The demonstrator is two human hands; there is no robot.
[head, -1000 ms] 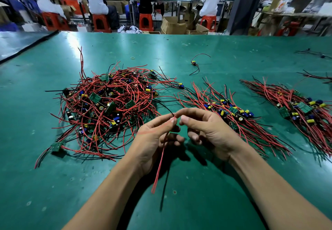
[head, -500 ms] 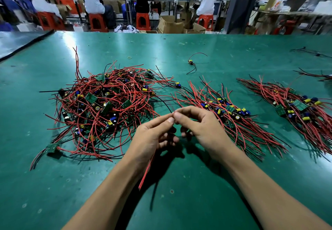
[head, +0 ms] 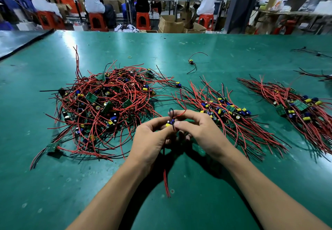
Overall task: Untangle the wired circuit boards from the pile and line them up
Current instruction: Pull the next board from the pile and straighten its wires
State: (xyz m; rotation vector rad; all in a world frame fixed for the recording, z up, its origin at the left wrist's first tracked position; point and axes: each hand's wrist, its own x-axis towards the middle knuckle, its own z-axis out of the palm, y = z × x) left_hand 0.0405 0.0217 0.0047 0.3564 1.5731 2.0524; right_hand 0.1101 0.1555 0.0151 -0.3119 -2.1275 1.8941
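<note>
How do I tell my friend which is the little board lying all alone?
Start at the big green table, then look past the tangled pile and the neat row beside it, toward the far edge. One small circuit board lies there alone, its thin wires curling out, touching no other board.

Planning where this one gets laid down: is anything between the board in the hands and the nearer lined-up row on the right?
Nothing visible blocks it. The board, pinched by the left hand and right hand, is held just left of the nearer row, with only the right hand between. Its red wires trail below.
</note>
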